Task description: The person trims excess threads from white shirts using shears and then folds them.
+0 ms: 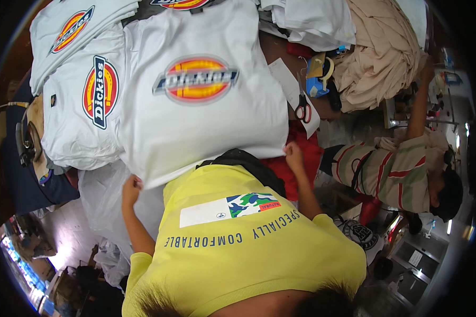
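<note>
A white T-shirt (211, 127) with a red, yellow and dark-blue oval print on its chest lies spread in front of me. Its hem faces my body and looks lifted a little. At the left corner of the hem, my left hand (131, 189) pinches the cloth. My right hand (293, 154) grips the other corner, farther from me, with its fingers closed. Between the two hands the hem hangs slightly slack. A second white T-shirt (71, 119) with the same kind of print, turned sideways, lies against its left side.
More white T-shirts (84, 34) are piled at the far left. Right of the shirt are scissors (303, 109) on paper, a tape dispenser (321, 76) and a heap of beige cloth (378, 53). An iron (26, 145) stands at the left edge. A person in a striped shirt (381, 168) is at the right.
</note>
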Available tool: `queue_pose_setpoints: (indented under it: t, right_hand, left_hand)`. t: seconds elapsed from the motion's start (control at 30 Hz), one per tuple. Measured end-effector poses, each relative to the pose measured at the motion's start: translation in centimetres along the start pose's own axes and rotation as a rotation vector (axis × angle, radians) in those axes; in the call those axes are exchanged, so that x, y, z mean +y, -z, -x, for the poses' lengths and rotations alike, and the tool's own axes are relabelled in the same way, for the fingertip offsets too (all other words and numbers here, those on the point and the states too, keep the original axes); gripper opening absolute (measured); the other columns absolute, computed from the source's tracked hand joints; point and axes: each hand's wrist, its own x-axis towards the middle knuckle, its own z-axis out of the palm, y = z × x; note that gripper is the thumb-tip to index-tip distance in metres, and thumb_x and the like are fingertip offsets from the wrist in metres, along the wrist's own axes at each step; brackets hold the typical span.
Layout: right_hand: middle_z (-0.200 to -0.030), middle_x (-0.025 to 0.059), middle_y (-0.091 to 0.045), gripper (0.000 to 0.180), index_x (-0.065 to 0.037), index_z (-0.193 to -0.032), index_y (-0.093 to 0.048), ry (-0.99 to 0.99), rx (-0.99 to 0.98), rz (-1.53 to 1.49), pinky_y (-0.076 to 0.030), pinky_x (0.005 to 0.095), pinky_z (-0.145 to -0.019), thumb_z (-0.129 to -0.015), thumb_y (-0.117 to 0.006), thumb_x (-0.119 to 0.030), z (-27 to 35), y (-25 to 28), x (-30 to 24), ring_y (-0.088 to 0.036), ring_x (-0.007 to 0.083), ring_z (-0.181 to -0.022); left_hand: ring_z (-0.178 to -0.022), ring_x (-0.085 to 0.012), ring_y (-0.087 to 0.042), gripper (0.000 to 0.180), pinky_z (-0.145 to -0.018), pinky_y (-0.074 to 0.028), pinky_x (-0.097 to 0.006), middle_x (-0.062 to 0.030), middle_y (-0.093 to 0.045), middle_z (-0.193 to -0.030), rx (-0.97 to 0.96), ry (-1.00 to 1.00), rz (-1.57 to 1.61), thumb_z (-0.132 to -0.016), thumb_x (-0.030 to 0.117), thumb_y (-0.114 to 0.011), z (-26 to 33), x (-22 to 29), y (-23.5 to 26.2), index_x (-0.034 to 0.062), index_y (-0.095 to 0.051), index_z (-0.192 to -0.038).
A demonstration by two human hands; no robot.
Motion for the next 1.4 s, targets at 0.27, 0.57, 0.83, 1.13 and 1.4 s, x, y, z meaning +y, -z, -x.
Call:
queue_pose_setpoints:
  t: [0.27,0.57,0.83,1.13,1.4]
  right_hand:
    - [-0.082,0.0104,-0.061,0.014,-0.004,-0.088,-0.055,0.132,0.011,-0.053,-0.046,0.0359,-0.063,-0.078,-0.063,-0.010,-0.7,-2.7,-1.8,-0.060,0.0257,-0.074]
    - [-0.107,0.0108,-0.049,0.039,-0.005,-0.102,-0.057,0.529,-0.119,0.304,-0.045,0.0376,-0.078,-0.071,-0.070,-0.025,-9.3,1.4,-14.5,-0.053,0.0296,-0.099]
    - [-0.070,0.0127,-0.056,0.025,-0.007,-0.085,-0.053,0.566,-0.209,0.342,-0.047,0.0407,-0.065,-0.076,-0.065,-0.027,-10.3,2.0,-14.8,-0.057,0.0333,-0.068]
    - [-0.065,0.0097,-0.055,0.029,-0.005,-0.082,-0.055,0.336,-0.163,0.249,-0.045,0.0312,-0.064,-0.077,-0.068,-0.032,-8.9,3.5,-10.5,-0.055,0.0230,-0.061]
    - [-0.083,0.0031,-0.062,0.022,0.001,-0.096,-0.058,0.077,-0.173,-0.759,-0.043,0.0194,-0.066,-0.088,-0.057,-0.019,-18.0,-2.2,-17.0,-0.056,0.0074,-0.074]
  left_hand:
    - [-0.060,-0.0167,-0.053,0.018,-0.059,-0.043,-0.029,-0.0084,-0.056,-0.067,0.287,-0.193,0.101,-0.079,0.003,-0.058,-2.4,4.8,-1.2,0.0042,-0.056,-0.097]
    - [-0.058,-0.0208,-0.050,0.031,-0.056,-0.041,-0.032,-0.0102,-0.051,-0.066,0.240,-0.319,-0.235,-0.080,0.017,-0.064,-3.6,14.7,2.7,0.0056,-0.052,-0.106]
    - [-0.054,-0.0253,-0.053,0.040,-0.053,-0.041,-0.035,-0.0128,-0.055,-0.064,0.252,-0.357,-0.396,-0.076,0.033,-0.068,-4.3,10.3,3.2,-0.0011,-0.057,-0.093]
    - [-0.052,-0.0135,-0.056,0.027,-0.052,-0.042,-0.026,-0.0063,-0.057,-0.065,0.278,-0.062,0.060,-0.079,0.021,-0.063,-3.5,5.0,6.1,-0.0014,-0.059,-0.095]
    - [-0.064,-0.0091,-0.054,0.031,-0.055,-0.042,-0.023,-0.0045,-0.060,-0.076,0.272,-0.319,0.329,-0.085,0.026,-0.060,-12.8,16.9,3.9,-0.0010,-0.061,-0.100]
